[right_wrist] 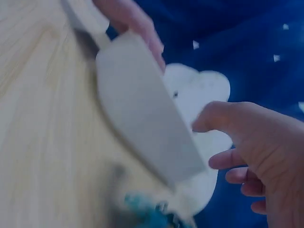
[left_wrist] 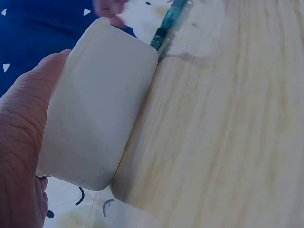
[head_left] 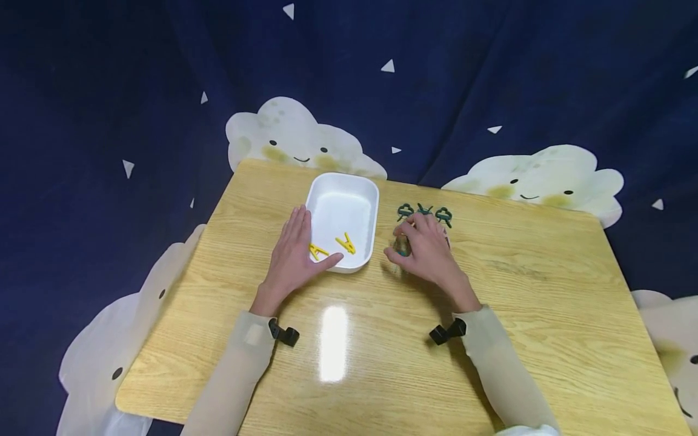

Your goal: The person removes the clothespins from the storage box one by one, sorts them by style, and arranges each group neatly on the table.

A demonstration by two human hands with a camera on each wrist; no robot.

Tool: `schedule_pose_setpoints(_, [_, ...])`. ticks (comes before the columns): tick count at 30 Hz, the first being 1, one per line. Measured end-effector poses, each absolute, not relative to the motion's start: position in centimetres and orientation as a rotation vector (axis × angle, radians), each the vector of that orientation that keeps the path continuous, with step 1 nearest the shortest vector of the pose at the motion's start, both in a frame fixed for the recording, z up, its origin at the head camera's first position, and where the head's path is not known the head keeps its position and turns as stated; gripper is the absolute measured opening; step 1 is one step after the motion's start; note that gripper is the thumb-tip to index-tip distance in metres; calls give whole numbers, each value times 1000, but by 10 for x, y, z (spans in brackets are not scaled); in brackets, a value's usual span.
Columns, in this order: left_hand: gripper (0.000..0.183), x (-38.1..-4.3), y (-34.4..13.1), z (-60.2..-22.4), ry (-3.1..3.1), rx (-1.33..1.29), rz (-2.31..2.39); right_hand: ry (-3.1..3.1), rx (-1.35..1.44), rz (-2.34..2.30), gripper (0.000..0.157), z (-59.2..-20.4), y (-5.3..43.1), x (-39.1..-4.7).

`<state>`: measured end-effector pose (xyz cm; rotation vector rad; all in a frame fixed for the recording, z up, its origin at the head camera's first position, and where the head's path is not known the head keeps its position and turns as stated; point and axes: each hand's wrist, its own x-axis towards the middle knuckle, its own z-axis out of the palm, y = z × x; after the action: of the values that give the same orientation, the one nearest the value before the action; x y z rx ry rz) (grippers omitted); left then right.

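A white rectangular tray (head_left: 342, 215) lies on the table, with two yellow clips, one near its front middle (head_left: 346, 243) and one at the front left corner (head_left: 319, 251). My left hand (head_left: 294, 251) rests along the tray's left side, fingers straight, its thumb stretched along the front rim. To the tray's right, my right hand (head_left: 428, 248) hovers with bent, spread fingers. In the right wrist view, nothing lies between its thumb and fingers. Partly hidden under it is a greenish, see-through item (head_left: 402, 245). Dark green clips (head_left: 405, 211) stand in a row just beyond its fingertips.
The wooden table (head_left: 523, 339) ends at a back edge just behind the tray and clips. A dark blue curtain (head_left: 436, 97) with white clouds hangs behind it. Black wrist cameras (head_left: 285, 333) sit on both sleeves.
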<state>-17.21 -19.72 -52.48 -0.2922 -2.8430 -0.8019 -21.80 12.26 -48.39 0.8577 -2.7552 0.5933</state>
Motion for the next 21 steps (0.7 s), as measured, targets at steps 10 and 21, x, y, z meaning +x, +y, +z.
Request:
schedule_pose_setpoints(10, [128,-172,-197,-524,-2839,-300,-783,-2855,1093,393,42,-453,50,-234])
schedule_pose_setpoints(21, [128,-172,-198,-526,-2834,-309,-756,-3136,1218,-139,33,-467,6,-250])
